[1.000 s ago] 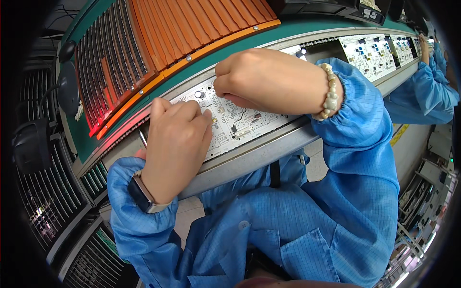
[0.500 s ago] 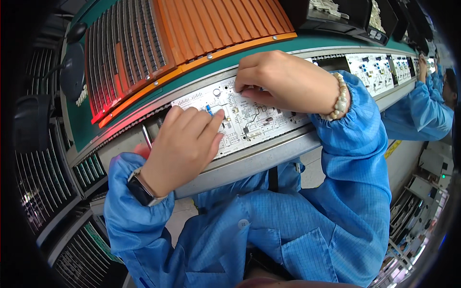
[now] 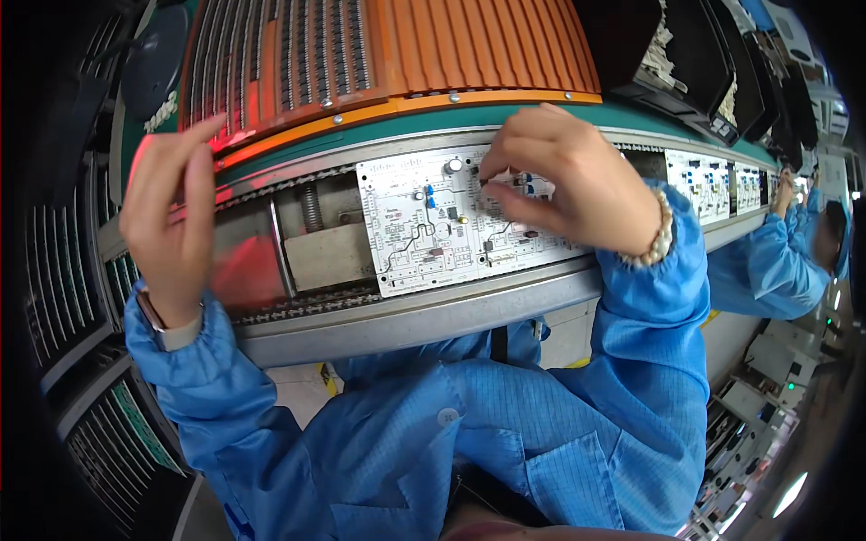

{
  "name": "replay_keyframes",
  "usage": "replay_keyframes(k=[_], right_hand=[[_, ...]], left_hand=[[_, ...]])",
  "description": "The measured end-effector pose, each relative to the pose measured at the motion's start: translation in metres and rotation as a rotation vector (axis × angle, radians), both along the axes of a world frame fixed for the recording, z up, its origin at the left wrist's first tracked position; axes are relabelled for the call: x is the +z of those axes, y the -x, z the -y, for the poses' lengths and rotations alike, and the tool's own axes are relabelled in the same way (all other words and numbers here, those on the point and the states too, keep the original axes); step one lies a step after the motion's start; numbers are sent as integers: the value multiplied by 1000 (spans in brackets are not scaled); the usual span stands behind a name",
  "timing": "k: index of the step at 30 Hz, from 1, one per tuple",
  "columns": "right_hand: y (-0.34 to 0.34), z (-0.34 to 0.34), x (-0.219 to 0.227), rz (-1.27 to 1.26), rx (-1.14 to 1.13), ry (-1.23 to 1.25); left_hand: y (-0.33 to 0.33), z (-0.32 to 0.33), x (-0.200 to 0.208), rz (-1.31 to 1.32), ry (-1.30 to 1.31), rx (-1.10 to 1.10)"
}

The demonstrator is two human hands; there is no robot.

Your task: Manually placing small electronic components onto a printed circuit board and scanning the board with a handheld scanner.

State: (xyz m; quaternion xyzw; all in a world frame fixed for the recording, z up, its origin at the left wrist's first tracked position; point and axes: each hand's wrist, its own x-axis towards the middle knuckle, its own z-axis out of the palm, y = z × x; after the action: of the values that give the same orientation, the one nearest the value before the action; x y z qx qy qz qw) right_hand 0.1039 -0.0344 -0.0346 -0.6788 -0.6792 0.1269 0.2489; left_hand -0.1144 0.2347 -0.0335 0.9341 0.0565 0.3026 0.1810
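Observation:
A white circuit board [image 3: 388,191] lies on the rail conveyor, bearing blue parts, a round capacitor [image 3: 453,166] and other small components. My right hand [image 3: 573,176] is over the board's right half, its fingers curled in toward the thumb. A small dark bit shows at the fingertips, too small to name. My left hand [image 3: 167,203] is raised left of the board, fingers stretched and apart, with nothing visible in it. Its index fingertip is near the lower edge of an orange rack [image 3: 266,77] filled with rows of dark small components.
Grooved orange channels [image 3: 487,50] continue the rack to the right. Black bins [image 3: 695,81] with pale parts stand at the back right. More populated boards [image 3: 699,185] sit farther along the conveyor, where a co-worker in a blue sleeve [image 3: 767,261] is. A metal front rail [image 3: 433,316] borders the conveyor.
My left hand has lifted off the board and moved left toward the rack, fingers spreading. My right hand stays over the board, shifted slightly. The view has turned, uncovering the board's left half.

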Motion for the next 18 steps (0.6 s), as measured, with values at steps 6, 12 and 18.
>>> replay_keyframes(k=[6,12,18], right_hand=[[50,-17,-13,-36,33,-127],[77,-26,-18,20,50,-73],[82,-27,-23,35,28,-51]], left_hand=[[16,-61,-28,90,109,261],[39,-113,-46,47,69,426],[38,-136,-66,-140,22,502]])
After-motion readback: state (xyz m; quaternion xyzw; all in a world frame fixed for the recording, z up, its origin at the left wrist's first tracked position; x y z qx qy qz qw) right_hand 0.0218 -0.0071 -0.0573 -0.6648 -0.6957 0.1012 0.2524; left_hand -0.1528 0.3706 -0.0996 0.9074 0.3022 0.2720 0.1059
